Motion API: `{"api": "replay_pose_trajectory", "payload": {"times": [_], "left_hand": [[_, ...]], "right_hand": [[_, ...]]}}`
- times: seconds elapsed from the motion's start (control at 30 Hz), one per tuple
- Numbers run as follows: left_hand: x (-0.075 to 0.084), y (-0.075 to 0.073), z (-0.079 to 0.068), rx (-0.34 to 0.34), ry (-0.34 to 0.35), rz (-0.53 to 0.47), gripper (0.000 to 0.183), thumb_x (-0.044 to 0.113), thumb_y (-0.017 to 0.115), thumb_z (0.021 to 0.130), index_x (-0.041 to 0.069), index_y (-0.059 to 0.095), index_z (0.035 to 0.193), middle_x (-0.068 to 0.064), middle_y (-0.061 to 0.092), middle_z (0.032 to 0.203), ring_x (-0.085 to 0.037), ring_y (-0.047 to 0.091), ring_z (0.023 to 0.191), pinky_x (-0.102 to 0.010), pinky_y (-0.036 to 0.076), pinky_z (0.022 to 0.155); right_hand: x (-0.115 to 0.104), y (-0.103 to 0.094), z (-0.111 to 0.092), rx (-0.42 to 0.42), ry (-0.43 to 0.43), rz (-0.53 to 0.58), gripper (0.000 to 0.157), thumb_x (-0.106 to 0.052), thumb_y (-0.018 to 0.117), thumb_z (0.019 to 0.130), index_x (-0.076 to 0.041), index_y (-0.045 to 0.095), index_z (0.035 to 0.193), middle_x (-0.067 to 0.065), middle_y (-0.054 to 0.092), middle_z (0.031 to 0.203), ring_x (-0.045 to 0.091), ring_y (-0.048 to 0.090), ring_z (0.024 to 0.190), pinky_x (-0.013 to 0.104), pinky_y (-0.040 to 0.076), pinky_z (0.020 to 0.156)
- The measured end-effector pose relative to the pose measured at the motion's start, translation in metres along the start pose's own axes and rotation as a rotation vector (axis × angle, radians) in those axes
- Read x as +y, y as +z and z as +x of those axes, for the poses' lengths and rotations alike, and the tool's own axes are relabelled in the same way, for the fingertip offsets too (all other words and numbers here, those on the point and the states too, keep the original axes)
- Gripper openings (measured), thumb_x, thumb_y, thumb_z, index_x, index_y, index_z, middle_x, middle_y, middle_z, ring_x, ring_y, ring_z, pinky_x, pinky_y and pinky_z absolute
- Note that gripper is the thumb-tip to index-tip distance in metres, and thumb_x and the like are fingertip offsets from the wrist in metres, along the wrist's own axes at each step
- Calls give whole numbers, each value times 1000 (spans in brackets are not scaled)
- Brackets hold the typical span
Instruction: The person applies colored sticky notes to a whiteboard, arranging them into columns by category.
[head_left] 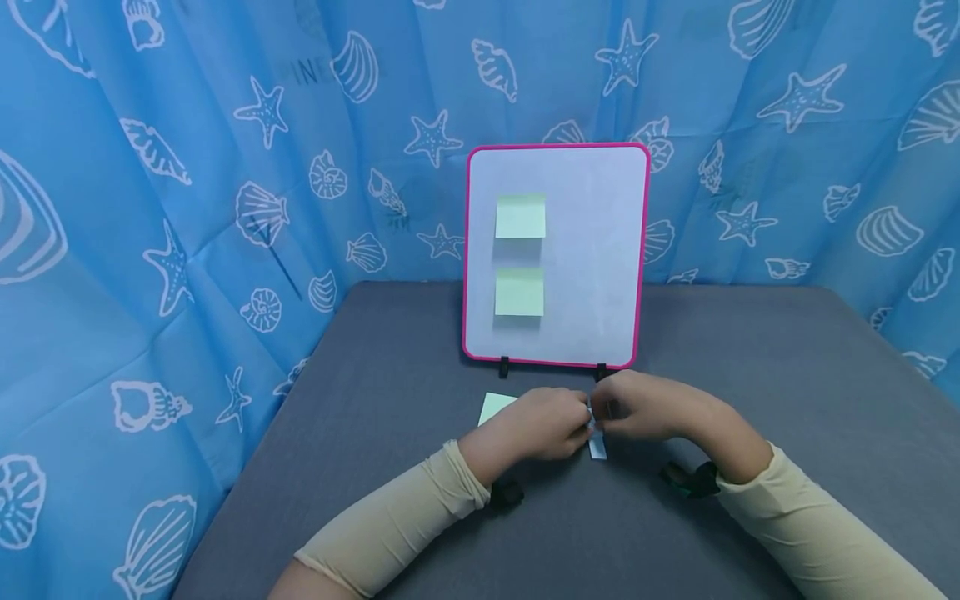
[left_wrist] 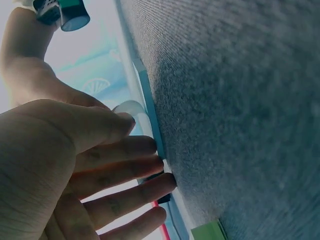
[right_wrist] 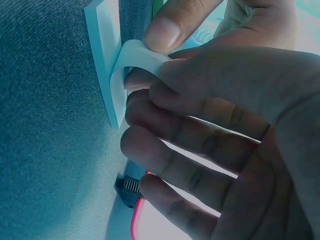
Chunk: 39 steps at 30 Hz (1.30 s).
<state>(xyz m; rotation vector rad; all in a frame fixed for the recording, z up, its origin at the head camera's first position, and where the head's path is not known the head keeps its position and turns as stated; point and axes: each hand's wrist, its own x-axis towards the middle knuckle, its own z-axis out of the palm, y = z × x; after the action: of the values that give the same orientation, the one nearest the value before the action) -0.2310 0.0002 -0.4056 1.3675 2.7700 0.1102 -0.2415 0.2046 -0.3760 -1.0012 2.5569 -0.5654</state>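
Note:
A narrow light blue pad of sticky strips lies on the grey table between both hands. My right hand pinches the free end of its top strip between thumb and index finger. Bent into a loop, the strip still joins the pad at its other end. Beside it, my left hand has its fingertips at the pad's edge and on the table, fingers fairly straight and spread. Its thumb is close to the strip's loop; whether they touch, I cannot tell.
A pink-rimmed whiteboard stands behind the hands on black feet. Two pale green sticky notes, an upper note and a lower note, are on its left side. A green note pad lies partly behind my left hand.

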Motion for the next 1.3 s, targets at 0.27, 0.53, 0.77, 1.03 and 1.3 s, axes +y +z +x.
{"api": "replay_pose_trajectory", "payload": {"times": [0.27,0.53,0.77,1.03,1.3], "left_hand": [[-5,-3,0,44,25,34,25,30,63,107,16,76,92,5,61,85,-7,51,70,-20,39,60],[-2,-18,-2,114,51,39,19,29,69,104,14,80,111,4,67,89,-6,55,72,-15,43,64],[10,-19,-3,159,175,88,19,25,68,104,14,78,115,4,69,98,-5,56,78,-14,46,70],[15,-8,1,52,179,70,19,26,70,104,15,80,116,5,72,101,-4,57,77,-13,46,69],[16,-3,1,56,194,112,19,28,70,103,17,80,115,6,72,98,-5,57,79,-15,50,72]], "right_hand": [[6,-4,1,15,-12,31,4,-18,75,99,-14,77,99,-11,68,87,7,61,78,25,57,75],[21,-8,2,57,-17,65,7,-15,71,102,-16,77,99,-8,72,91,9,63,83,27,59,81],[35,-6,3,78,-25,105,10,-16,69,103,-18,74,94,-7,68,86,9,61,78,27,56,74],[42,-6,3,72,-7,132,12,-18,69,103,-17,73,92,-5,65,84,11,59,78,27,53,71],[44,-7,3,77,11,133,11,-14,70,102,-16,73,92,-4,64,83,15,59,78,27,53,72]]}}
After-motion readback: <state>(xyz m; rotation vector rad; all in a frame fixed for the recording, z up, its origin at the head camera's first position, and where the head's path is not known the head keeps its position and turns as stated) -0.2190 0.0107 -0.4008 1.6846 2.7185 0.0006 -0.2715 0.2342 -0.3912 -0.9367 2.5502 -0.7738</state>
